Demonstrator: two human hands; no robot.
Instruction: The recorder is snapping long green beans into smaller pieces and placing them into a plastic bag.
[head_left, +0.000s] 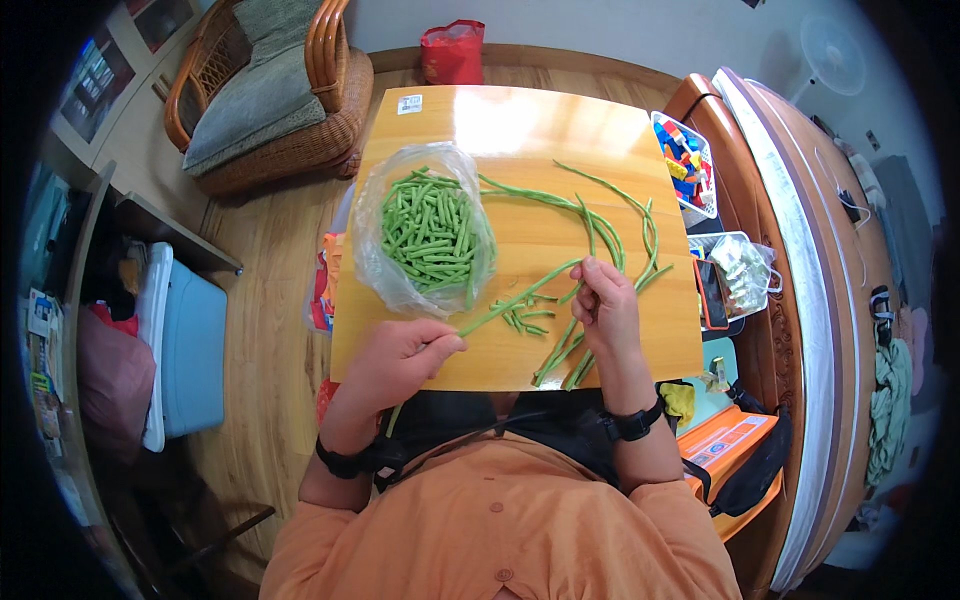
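Observation:
A long green yardlong bean (521, 296) is stretched at a slant between my two hands, over the near part of the wooden table (517, 360). My left hand (405, 351) grips it lower down, and its tail hangs past the table's front edge. Farther up, my right hand (604, 296) pinches it between thumb and fingers. Short cut bean pieces (429, 229) fill an open clear plastic bag (367, 247) on the table's left. Small bean ends (525, 319) lie loose below the stretched bean. Whole long beans (559, 197) curve across the right side, partly behind my right hand.
White baskets along the right edge hold toy bricks (684, 169) and a plastic bag (739, 274); a phone (711, 294) leans there. A rattan armchair (270, 97) and red bag (453, 54) stand beyond. A blue storage box (191, 349) sits left, an orange case (727, 442) right.

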